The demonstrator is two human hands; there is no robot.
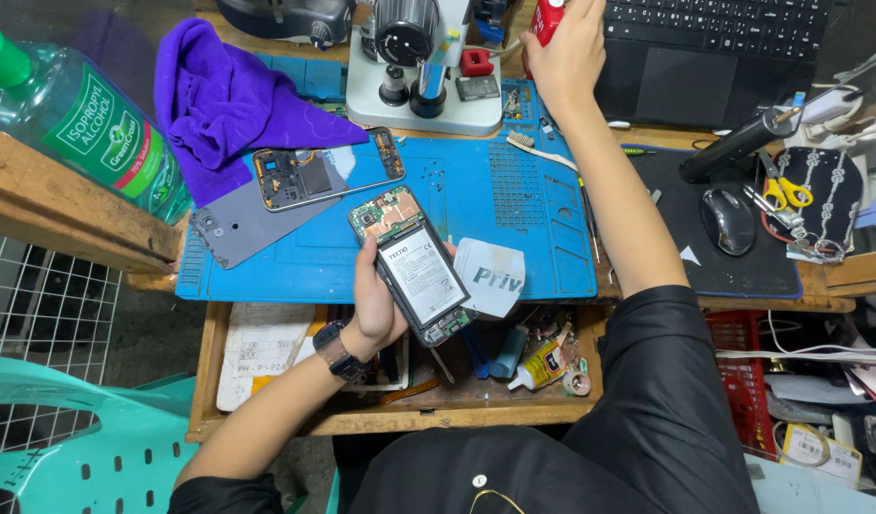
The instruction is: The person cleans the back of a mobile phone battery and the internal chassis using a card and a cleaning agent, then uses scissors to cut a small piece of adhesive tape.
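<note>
My left hand (373, 305) holds an opened smartphone (411, 265) with its back off, so the battery and circuit board show. It hovers over the front edge of the blue work mat (533, 228). My right hand (564, 52) reaches far forward and grips a red object (547, 17) next to the microscope base (428, 100). A phone frame (326, 169) and a grey back cover (248, 227) lie on the mat's left part. A white sheet piece (490, 276) lies just right of the held phone.
A purple cloth (228, 100) is bunched at back left beside a clear green-capped bottle (76, 119). A laptop (714, 48), mouse (727, 221) and yellow-handled scissors (788, 193) sit on the right. An open drawer (514, 366) below holds glue and small tools. A toothbrush (538, 150) lies on the mat.
</note>
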